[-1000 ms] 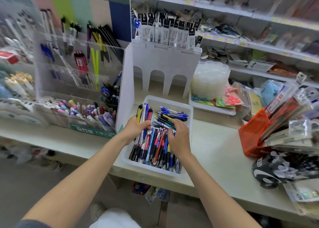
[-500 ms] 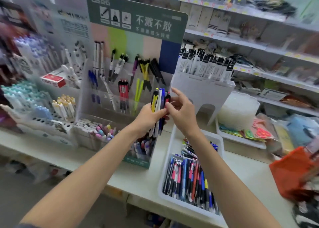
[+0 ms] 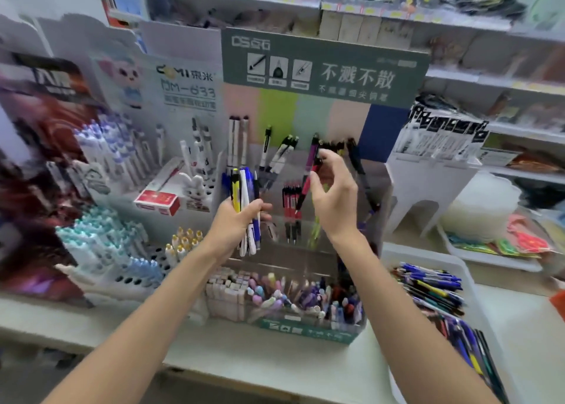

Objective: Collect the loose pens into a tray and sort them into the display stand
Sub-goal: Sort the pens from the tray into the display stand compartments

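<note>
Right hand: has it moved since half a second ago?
Yes. The right hand, pinching a red pen, left the left hand and reached forward to the display stand.

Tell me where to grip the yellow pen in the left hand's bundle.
Pinch the yellow pen by its upper barrel, coming from above: it stands upright and that end juts clear over the left hand, whose fingers wrap the middle.
</note>
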